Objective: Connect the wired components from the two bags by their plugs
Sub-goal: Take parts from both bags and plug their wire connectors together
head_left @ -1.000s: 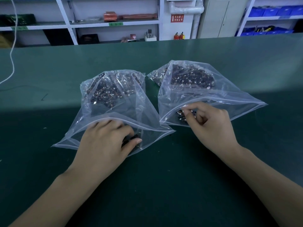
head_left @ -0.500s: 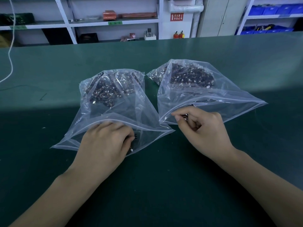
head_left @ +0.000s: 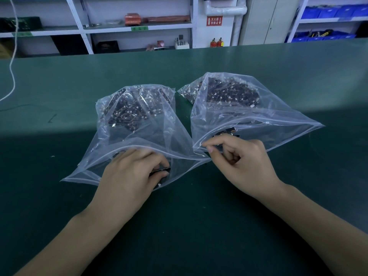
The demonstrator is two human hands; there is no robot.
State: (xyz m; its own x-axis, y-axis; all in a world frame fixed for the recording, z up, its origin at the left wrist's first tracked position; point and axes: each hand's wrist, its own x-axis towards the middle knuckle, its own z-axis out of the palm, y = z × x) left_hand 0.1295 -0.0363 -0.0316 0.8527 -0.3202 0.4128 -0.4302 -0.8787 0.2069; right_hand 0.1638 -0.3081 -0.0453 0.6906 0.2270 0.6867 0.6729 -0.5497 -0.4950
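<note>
Two clear zip bags lie side by side on the green table, mouths toward me, each holding several dark wired components with white plugs. My left hand reaches into the mouth of the left bag and grips a dark component between thumb and fingers. At the mouth of the right bag, my right hand has curled fingers, with thumb and forefinger pinching a small dark component that they mostly hide. A few loose components lie just inside that mouth.
The green table stretches wide around the bags. A white cable hangs down at the far left. Shelves with boxes, blue bins and a grey cabinet stand behind the table's far edge.
My right hand has drawn back and leftward out of the right bag's mouth with its pinch closed. My left hand stays in the left bag, its thumb now closed on a dark component.
</note>
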